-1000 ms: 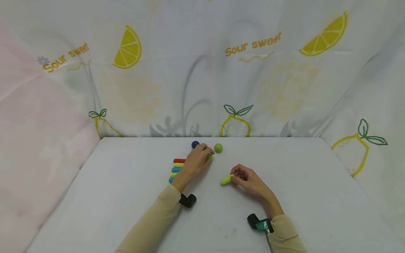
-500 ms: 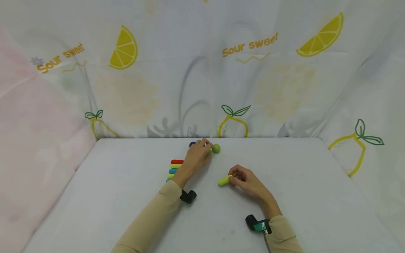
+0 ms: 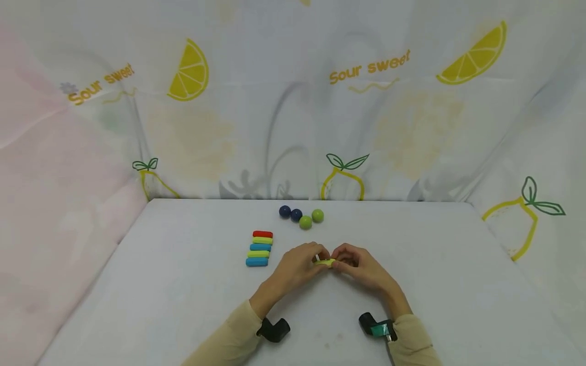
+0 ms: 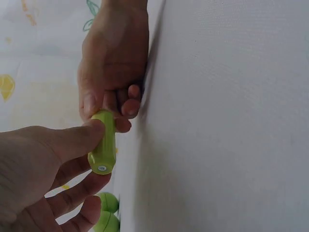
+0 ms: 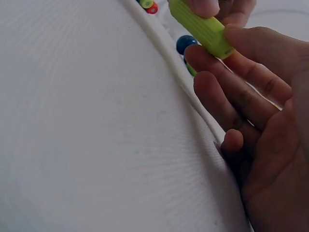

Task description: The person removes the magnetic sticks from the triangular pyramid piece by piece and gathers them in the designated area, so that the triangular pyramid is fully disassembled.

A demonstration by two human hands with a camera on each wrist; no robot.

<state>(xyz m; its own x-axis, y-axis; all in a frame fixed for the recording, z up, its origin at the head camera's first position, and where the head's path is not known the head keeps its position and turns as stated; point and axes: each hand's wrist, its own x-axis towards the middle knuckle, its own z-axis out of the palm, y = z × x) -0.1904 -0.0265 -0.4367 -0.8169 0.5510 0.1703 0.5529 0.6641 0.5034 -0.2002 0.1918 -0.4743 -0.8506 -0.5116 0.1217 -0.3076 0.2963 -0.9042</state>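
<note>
Both hands meet at one yellow-green magnetic stick [image 3: 325, 263], a short ribbed rod with a small metal dot in its end face. My left hand [image 3: 299, 267] pinches it between thumb and fingers near the left end. At the other end, my right hand [image 3: 361, 264] pinches it with thumb and forefinger. The left wrist view shows the stick [image 4: 104, 145] between both thumbs, and the right wrist view shows its ribbed side [image 5: 203, 29]. The stick is close over the white table.
Several sticks in red, yellow-green and blue lie stacked in a column, the lowest a blue stick [image 3: 257, 262], left of my hands. Behind stand two dark blue balls [image 3: 285, 212] and two green balls [image 3: 305, 222]. A patterned cloth [image 3: 293, 101] hangs at the table's back edge.
My left hand has left the green ball at the back and come toward me to the yellow-green stick, now gripping it too. The right hand stays in place, holding the stick.
</note>
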